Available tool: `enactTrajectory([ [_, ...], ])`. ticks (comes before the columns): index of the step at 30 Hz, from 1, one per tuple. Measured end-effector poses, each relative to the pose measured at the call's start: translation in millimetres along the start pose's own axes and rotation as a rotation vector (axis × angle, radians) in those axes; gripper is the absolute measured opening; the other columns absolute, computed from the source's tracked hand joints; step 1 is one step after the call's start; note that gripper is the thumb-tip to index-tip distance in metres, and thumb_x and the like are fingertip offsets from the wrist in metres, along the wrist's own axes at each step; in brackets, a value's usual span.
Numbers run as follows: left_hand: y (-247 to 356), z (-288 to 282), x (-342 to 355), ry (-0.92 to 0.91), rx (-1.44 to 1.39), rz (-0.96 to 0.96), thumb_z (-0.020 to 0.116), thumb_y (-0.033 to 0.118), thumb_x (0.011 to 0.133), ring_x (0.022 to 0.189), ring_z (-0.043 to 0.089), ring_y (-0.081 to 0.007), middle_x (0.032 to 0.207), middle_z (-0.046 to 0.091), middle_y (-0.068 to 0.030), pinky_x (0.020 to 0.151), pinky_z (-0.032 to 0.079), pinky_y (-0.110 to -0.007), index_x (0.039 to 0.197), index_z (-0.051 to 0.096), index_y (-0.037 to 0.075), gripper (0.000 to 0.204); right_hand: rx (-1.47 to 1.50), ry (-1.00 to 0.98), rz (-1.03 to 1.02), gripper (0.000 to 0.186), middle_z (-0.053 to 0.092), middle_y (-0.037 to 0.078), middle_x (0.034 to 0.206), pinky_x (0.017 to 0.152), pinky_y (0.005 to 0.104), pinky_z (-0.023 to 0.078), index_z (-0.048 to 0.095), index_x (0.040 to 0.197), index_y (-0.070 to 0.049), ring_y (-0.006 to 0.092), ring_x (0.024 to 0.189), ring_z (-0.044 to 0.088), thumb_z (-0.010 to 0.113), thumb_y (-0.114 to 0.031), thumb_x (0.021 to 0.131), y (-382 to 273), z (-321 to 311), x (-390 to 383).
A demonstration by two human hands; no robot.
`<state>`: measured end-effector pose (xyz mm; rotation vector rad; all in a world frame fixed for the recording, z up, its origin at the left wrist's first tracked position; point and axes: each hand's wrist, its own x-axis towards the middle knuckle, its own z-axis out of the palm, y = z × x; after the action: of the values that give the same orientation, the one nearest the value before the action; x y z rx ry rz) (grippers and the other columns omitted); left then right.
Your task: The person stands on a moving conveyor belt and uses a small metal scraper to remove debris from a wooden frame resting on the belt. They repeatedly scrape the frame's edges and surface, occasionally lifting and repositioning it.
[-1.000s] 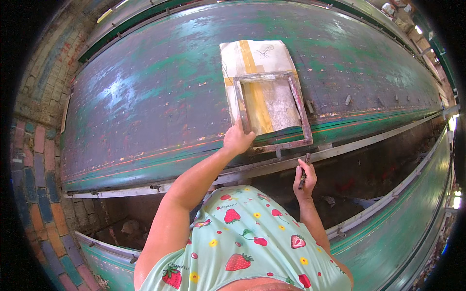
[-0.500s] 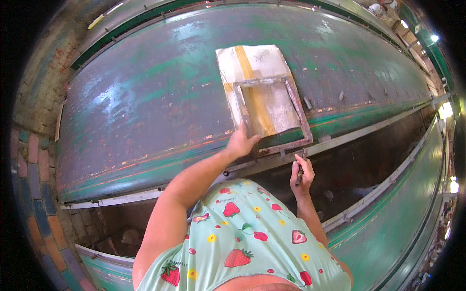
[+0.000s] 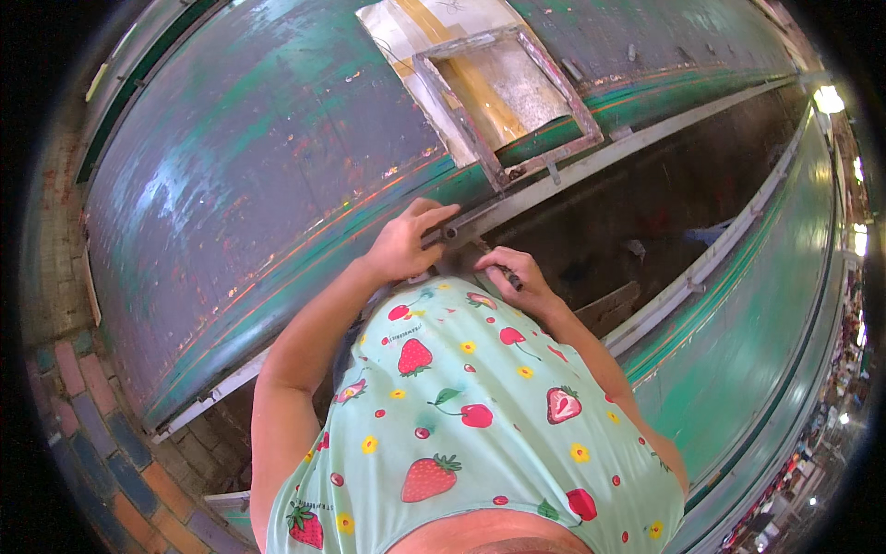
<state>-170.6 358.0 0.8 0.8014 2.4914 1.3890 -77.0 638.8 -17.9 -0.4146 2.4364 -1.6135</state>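
My right hand [image 3: 519, 275] is closed round a thin dark rod-shaped tool [image 3: 504, 269], its far tip close to the table's metal rail [image 3: 517, 207]. I cannot make out what kind of tool it is. My left hand [image 3: 403, 244] lies at the table edge, fingers apart, touching the rail beside a dark round-ended peg [image 3: 449, 234]; part of the fingers is hidden. Farther off, a worn rectangular frame [image 3: 471, 143] rests on the table near the rail. Under it lies a white board [image 3: 397, 32] with a strip of tan tape.
The long table [image 3: 277, 175] has a grey-green, paint-stained top. Small dark pieces [image 3: 572, 69] lie beyond the frame. A dark trough [image 3: 664, 212] runs between this table and a second green table [image 3: 729, 323] at right. Coloured bricks [image 3: 111, 415] pave the floor at left.
My left hand has left the frame's near corner and come down to the rail. My right hand has moved left with the rod. The view has turned, so the frame appears higher.
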Motion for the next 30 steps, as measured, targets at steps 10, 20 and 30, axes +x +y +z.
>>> enactTrajectory([
  [10, -20.1, 11.1, 8.8, -0.044, 0.105, 0.196, 0.093, 0.018, 0.087, 0.110, 0.075, -0.0383, 0.113, 0.079, -0.0153, 0.099, 0.060, -0.048, 0.115, 0.084, 0.006, 0.032, -0.073, 0.152, 0.035, 0.019, 0.079, 0.018, 0.107, 0.089, 0.0434, 0.063, 0.080, 0.114, -0.004, 0.0360, 0.097, 0.079, 0.071, 0.001, 0.099, -12.9, 45.2, -25.4],
  [20, -30.3, 6.1, 11.0, -0.002, 0.051, 0.372, 0.092, 0.016, 0.084, 0.110, 0.071, -0.0366, 0.111, 0.078, -0.0122, 0.100, 0.054, -0.050, 0.112, 0.081, 0.007, 0.031, -0.160, 0.304, 0.089, 0.018, 0.078, 0.017, 0.104, 0.087, 0.0444, 0.063, 0.080, 0.115, -0.006, 0.0359, 0.096, 0.078, 0.072, -0.001, 0.099, -19.9, 37.3, -55.5],
  [30, -11.6, -14.9, 9.2, 0.099, 0.053, 0.359, 0.092, 0.008, 0.086, 0.102, 0.075, -0.0358, 0.108, 0.079, -0.0123, 0.095, 0.061, -0.046, 0.116, 0.077, 0.004, 0.034, -0.344, 0.423, 0.066, 0.022, 0.069, 0.015, 0.090, 0.077, 0.0448, 0.058, 0.080, 0.115, -0.006, 0.0358, 0.084, 0.072, 0.074, 0.002, 0.096, -20.5, -7.9, -43.5],
])
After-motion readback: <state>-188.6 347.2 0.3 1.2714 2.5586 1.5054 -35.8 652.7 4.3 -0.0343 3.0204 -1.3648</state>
